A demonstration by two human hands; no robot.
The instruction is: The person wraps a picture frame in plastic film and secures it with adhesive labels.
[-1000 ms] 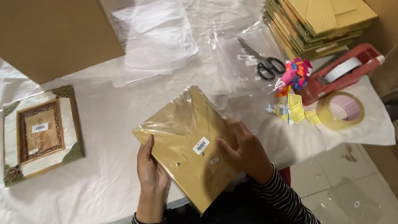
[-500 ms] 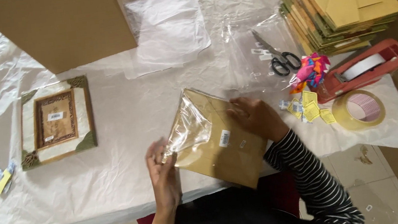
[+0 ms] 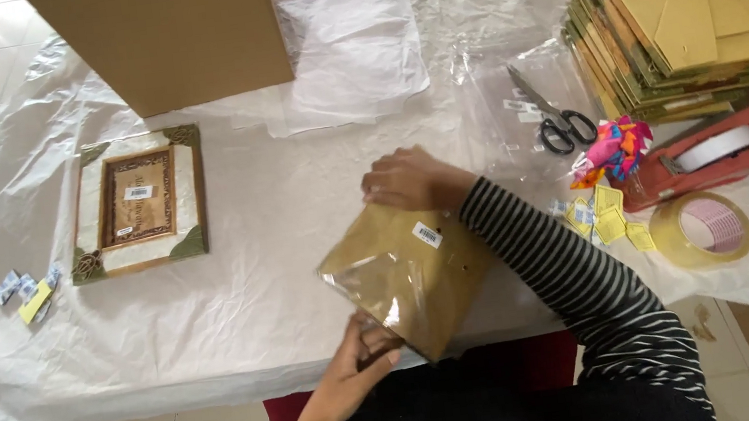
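Fingers (image 3: 387,183) of the right hand (image 3: 409,180) curl over the far edge of the flat brown frame back in clear plastic wrap (image 3: 406,273); the left hand (image 3: 360,360) pinches its near corner. It tilts diagonally over the worktop (image 3: 242,293) edge.

One brown flat frame wrapped in clear plastic (image 3: 407,278) lies between the two hands. One ornate wooden picture frame (image 3: 140,213) sits far left of them. To the right: one pair of black-handled scissors (image 3: 554,119), one red tape dispenser (image 3: 720,154), one clear tape roll (image 3: 700,228), one stack of brown-backed frames (image 3: 685,25).
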